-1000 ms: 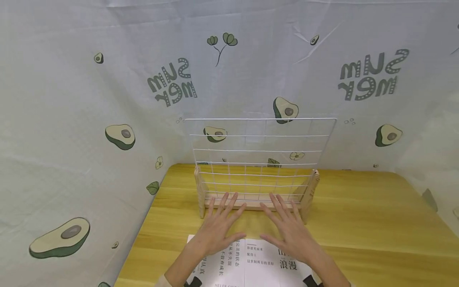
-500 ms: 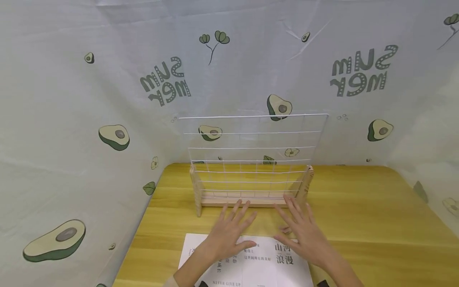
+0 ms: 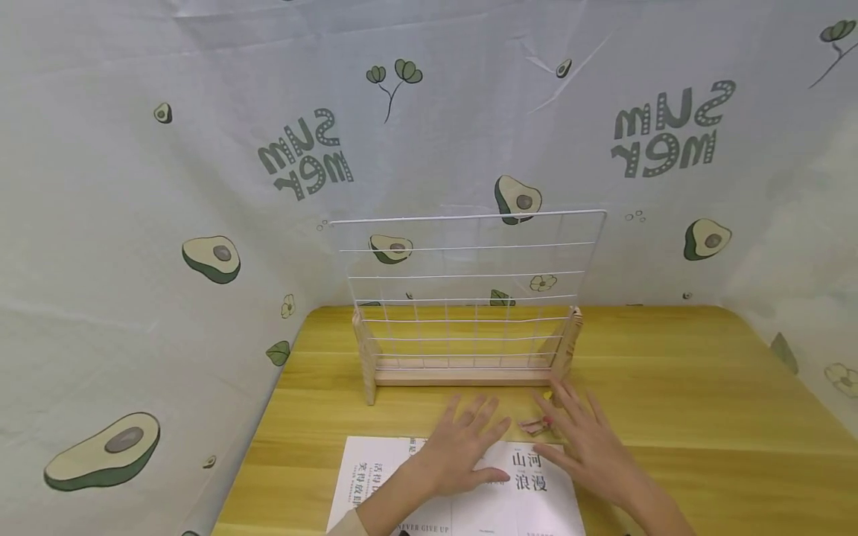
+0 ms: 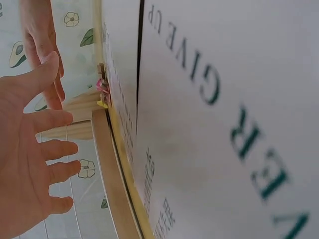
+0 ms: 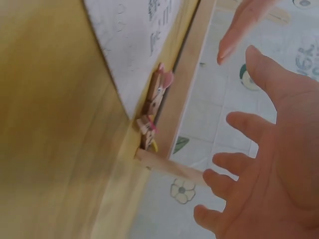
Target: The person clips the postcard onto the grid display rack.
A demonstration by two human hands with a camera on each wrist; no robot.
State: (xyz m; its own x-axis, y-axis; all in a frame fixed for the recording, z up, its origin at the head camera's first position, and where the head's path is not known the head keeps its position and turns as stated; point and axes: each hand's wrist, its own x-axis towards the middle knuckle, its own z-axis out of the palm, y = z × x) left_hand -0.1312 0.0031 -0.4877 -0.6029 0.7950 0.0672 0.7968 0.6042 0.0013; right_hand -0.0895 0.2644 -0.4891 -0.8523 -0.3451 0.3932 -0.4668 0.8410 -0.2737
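Observation:
My left hand (image 3: 462, 450) hovers palm down over white printed cards (image 3: 395, 514), its fingers spread and nothing in its grasp. To the right, my right hand (image 3: 590, 450) is likewise spread, above the cards' right edge and the table. Between the two hands lie small wooden clothespins (image 3: 534, 426), partly hidden by the right fingers. The right wrist view shows these clothespins (image 5: 155, 92) with pink and yellow decorations, lying beside the card corner. Black Chinese characters cover parts of the cards, and "NEVER GIVE UP" runs along the left one.
Behind the hands stands a white wire grid (image 3: 462, 299) leaning back in a wooden base (image 3: 462, 377) with two upright side pieces. Yellow wood-grain tabletop (image 3: 670, 387) extends to the right. A pale avocado-print cloth (image 3: 268, 149) hangs at the back and sides.
Both hands have moved to the right, still spread. The clothespins, hidden at first behind the right hand, now show between the hands. The head view has shifted slightly.

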